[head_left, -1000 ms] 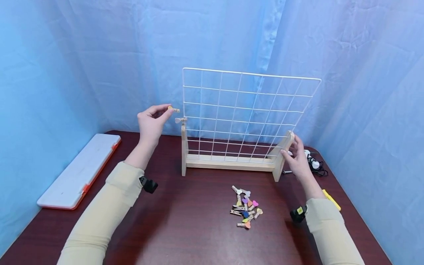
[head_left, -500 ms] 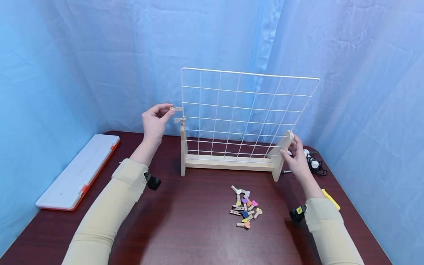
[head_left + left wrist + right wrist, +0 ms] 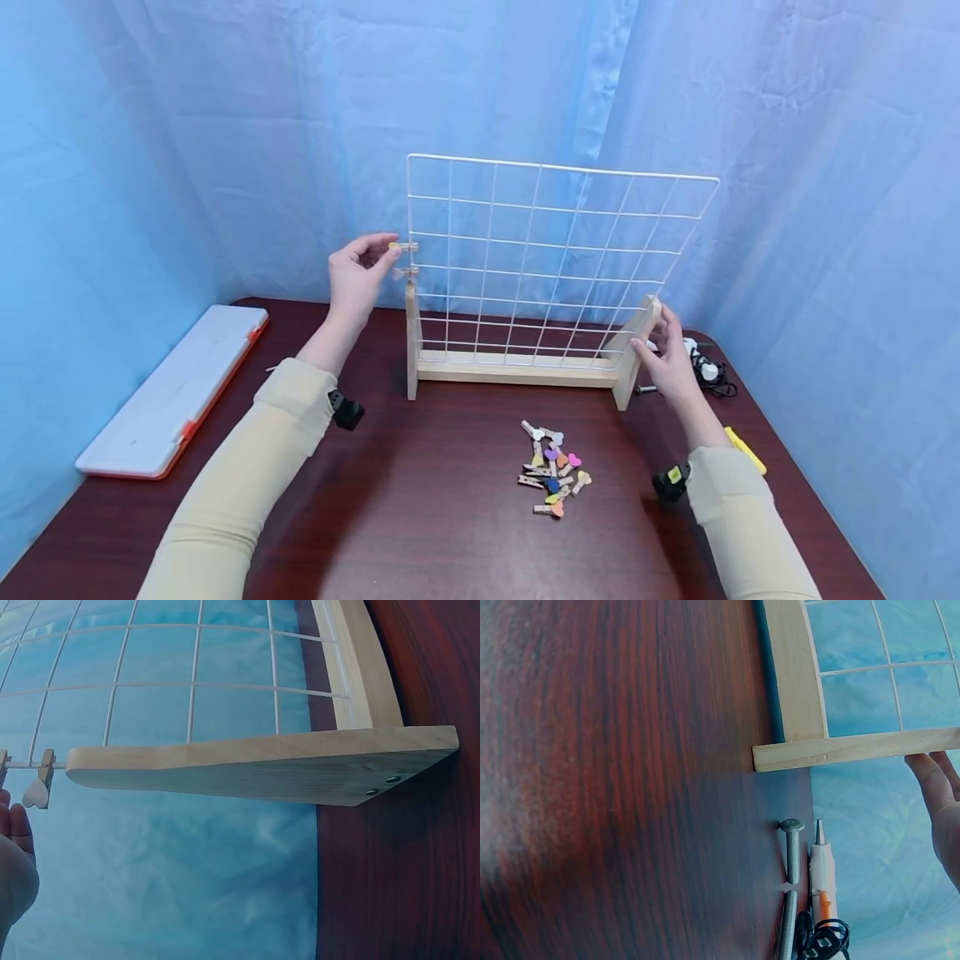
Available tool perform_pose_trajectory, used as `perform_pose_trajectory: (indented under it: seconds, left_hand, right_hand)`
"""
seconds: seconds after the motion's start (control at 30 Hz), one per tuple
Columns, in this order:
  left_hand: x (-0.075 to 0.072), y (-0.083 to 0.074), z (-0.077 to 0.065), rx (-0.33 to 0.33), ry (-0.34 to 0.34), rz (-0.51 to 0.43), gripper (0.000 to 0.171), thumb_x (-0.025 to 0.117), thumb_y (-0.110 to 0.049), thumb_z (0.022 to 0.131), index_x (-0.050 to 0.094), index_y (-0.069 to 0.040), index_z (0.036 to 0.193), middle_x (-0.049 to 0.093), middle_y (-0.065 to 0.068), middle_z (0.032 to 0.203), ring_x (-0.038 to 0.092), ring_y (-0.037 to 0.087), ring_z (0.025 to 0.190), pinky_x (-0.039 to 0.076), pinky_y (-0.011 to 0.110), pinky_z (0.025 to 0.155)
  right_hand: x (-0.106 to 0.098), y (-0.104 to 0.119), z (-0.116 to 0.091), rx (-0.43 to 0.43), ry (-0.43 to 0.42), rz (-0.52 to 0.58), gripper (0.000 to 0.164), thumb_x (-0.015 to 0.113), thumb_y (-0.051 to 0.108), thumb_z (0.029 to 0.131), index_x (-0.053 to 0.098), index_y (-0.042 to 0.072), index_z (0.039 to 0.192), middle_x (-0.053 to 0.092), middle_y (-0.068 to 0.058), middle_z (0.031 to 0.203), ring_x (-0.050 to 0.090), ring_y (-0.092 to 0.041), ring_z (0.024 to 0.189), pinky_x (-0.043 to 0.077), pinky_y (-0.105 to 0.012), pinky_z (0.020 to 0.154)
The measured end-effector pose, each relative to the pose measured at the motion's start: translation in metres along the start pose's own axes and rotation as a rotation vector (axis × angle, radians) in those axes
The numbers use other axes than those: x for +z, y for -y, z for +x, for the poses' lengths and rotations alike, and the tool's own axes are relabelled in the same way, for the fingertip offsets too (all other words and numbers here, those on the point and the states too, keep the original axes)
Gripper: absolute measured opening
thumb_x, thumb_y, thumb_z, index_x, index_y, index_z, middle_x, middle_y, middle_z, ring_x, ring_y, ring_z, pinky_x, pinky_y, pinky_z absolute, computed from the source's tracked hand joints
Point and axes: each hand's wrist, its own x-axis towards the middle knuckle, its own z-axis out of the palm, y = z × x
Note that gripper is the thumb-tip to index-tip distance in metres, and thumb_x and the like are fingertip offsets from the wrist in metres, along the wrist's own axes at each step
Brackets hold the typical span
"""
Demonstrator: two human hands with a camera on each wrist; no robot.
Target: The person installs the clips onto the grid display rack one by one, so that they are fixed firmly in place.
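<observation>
One each: left hand (image 3: 356, 279), right hand (image 3: 670, 362), grid (image 3: 527, 242), stand (image 3: 517, 373), case (image 3: 172, 383). Two bolts (image 3: 793, 853). Clothespins (image 3: 552, 484): two on the grid, about twelve loose.

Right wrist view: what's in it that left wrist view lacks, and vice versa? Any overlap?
Right wrist only: silver bolts, a white tool with a metal tip, a black cord, and the right hand at the right upright.

Left wrist only: a clothespin with a pale heart clipped to the grid edge, another clothespin cut off by the picture's border, the left hand, and the left upright with two screw heads.

Both: white wire grid, wooden crossbar, dark red-brown table, blue curtain.
</observation>
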Motion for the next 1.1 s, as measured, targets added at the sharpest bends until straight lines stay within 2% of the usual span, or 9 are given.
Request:
perform_pose_trajectory:
  seconds: [0.17,0.3,0.4,0.47,0.57,0.67,0.8,0.97,1.1]
  left_hand:
    - [-0.004,-0.005,-0.005,0.041,-0.025,0.084,0.029,0.067,-0.013,0.08,0.064,-0.004,0.107,0.061,0.013,0.099,0.052,0.02,0.082,0.042,0.019,0.065]
    - [-0.001,0.0,-0.013,0.15,-0.103,0.141,0.026,0.069,-0.014,0.078,0.066,-0.006,0.102,0.059,0.011,0.097,0.05,0.026,0.08,0.039,0.023,0.062]
    - [0.009,0.011,-0.025,0.235,-0.085,0.166,0.022,0.071,-0.017,0.076,0.068,-0.01,0.097,0.059,0.007,0.091,0.051,0.022,0.076,0.04,0.026,0.059]
    - [0.019,0.017,-0.038,0.275,-0.015,0.181,0.02,0.072,-0.018,0.075,0.068,-0.012,0.095,0.06,0.004,0.089,0.051,0.018,0.075,0.041,0.025,0.057]
    - [0.035,0.026,-0.06,0.286,0.139,0.22,0.023,0.073,-0.021,0.074,0.068,-0.013,0.095,0.061,0.001,0.09,0.054,0.013,0.076,0.045,0.024,0.058]
    - [0.053,0.037,-0.083,0.268,0.306,0.273,0.028,0.075,-0.023,0.071,0.068,-0.013,0.095,0.061,0.0,0.09,0.053,0.01,0.077,0.047,0.026,0.063]
    - [0.075,0.05,-0.107,0.228,0.531,0.293,0.032,0.077,-0.024,0.069,0.067,-0.013,0.097,0.06,0.0,0.09,0.052,0.015,0.078,0.048,0.031,0.068]
    - [0.098,0.064,-0.12,0.225,0.747,0.295,0.036,0.075,-0.027,0.07,0.065,-0.015,0.103,0.06,0.0,0.095,0.054,0.015,0.083,0.048,0.029,0.074]
    - [0.116,0.073,-0.123,0.276,0.92,0.348,0.038,0.074,-0.029,0.071,0.065,-0.014,0.105,0.06,-0.002,0.099,0.054,0.012,0.086,0.047,0.025,0.077]
  right_hand:
    - [0.001,0.0,0.0,-0.002,0.004,-0.002,0.07,0.052,0.009,0.089,0.01,0.027,0.142,0.035,-0.021,0.133,0.037,-0.036,0.118,0.04,-0.051,0.086]
    - [0.001,0.001,0.001,-0.005,0.003,-0.002,0.07,0.052,0.009,0.089,0.01,0.027,0.142,0.034,-0.021,0.133,0.037,-0.036,0.118,0.041,-0.05,0.086]
    - [-0.001,0.001,0.001,-0.005,-0.003,-0.006,0.07,0.052,0.008,0.089,0.01,0.026,0.142,0.035,-0.02,0.132,0.038,-0.035,0.117,0.042,-0.045,0.085]
    - [-0.003,0.001,0.001,-0.004,-0.006,-0.012,0.07,0.052,0.008,0.089,0.01,0.026,0.142,0.036,-0.02,0.132,0.039,-0.034,0.117,0.043,-0.042,0.084]
    - [-0.003,0.001,0.0,0.0,-0.003,-0.014,0.07,0.052,0.009,0.089,0.01,0.026,0.142,0.036,-0.02,0.132,0.039,-0.034,0.117,0.043,-0.041,0.084]
    - [-0.003,0.001,0.0,0.003,0.0,-0.002,0.07,0.051,0.009,0.089,0.009,0.027,0.142,0.035,-0.021,0.132,0.038,-0.036,0.117,0.041,-0.048,0.086]
    - [-0.002,-0.001,0.001,0.007,-0.003,-0.001,0.07,0.051,0.008,0.089,0.009,0.026,0.142,0.035,-0.021,0.132,0.038,-0.036,0.117,0.04,-0.05,0.087]
    - [-0.001,-0.001,0.002,0.009,-0.006,-0.012,0.07,0.052,0.009,0.089,0.01,0.027,0.142,0.036,-0.02,0.133,0.039,-0.033,0.117,0.043,-0.041,0.085]
    - [-0.001,-0.001,0.001,0.01,-0.001,-0.003,0.07,0.051,0.008,0.089,0.009,0.027,0.142,0.035,-0.021,0.133,0.038,-0.035,0.117,0.041,-0.048,0.087]
